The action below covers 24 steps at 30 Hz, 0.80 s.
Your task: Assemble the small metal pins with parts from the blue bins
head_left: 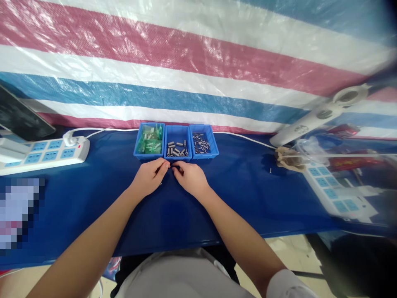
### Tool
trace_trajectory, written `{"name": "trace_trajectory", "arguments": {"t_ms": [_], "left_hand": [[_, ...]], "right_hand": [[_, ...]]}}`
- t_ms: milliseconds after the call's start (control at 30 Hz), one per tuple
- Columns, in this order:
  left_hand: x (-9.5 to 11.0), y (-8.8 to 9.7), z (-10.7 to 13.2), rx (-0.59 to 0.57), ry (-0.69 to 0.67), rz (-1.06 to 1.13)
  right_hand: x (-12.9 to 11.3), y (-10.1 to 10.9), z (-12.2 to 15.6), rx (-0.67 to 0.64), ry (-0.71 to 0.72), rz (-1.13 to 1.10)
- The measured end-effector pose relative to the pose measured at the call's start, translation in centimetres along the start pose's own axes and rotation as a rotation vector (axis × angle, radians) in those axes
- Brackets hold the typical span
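Observation:
My left hand point(151, 176) is closed in a pinch just in front of the blue bins; what it holds is too small to make out. Close beside it, my right hand point(190, 178) also has thumb and fingertips pinched, with a tiny dark piece at the tips that I cannot name. Right behind my hands stands the middle blue bin point(176, 132) with several short metal cylinders point(176, 152). The left blue bin point(137, 145) holds green plastic bags point(151, 140) with small pieces. Thin screws or pins point(201, 142) fill part of the right blue bin point(212, 142).
A white power strip point(83, 151) lies at left, near a pixelated flat object point(18, 211). One small screw point(270, 170) lies at right, by crumpled brown paper point(290, 159), a white tube point(304, 124) and a second power strip point(335, 192). Striped sheeting point(186, 54) hangs behind the table.

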State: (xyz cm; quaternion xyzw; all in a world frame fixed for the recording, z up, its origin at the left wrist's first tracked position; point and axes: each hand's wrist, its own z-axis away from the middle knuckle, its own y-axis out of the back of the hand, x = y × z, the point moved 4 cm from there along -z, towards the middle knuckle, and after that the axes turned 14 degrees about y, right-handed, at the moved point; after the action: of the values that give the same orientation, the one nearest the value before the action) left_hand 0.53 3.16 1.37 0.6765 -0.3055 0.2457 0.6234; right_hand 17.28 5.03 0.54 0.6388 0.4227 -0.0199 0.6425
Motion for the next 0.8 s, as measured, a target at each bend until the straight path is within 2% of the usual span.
{"name": "trace_trajectory", "arguments": {"t_ms": [167, 500, 800], "left_hand": [[0.12, -0.08, -0.04, 0.000, -0.003, -0.017], [0.21, -0.08, -0.06, 0.000, -0.004, -0.029], [0.13, -0.24, -0.15, -0.008, -0.001, -0.055]], "right_hand": [[0.25, -0.22, -0.16, -0.106, -0.042, 0.170], [0.50, -0.14, -0.03, -0.091, -0.093, 0.187], [0.38, 0.01, -0.01, -0.130, -0.098, 0.178]]}}
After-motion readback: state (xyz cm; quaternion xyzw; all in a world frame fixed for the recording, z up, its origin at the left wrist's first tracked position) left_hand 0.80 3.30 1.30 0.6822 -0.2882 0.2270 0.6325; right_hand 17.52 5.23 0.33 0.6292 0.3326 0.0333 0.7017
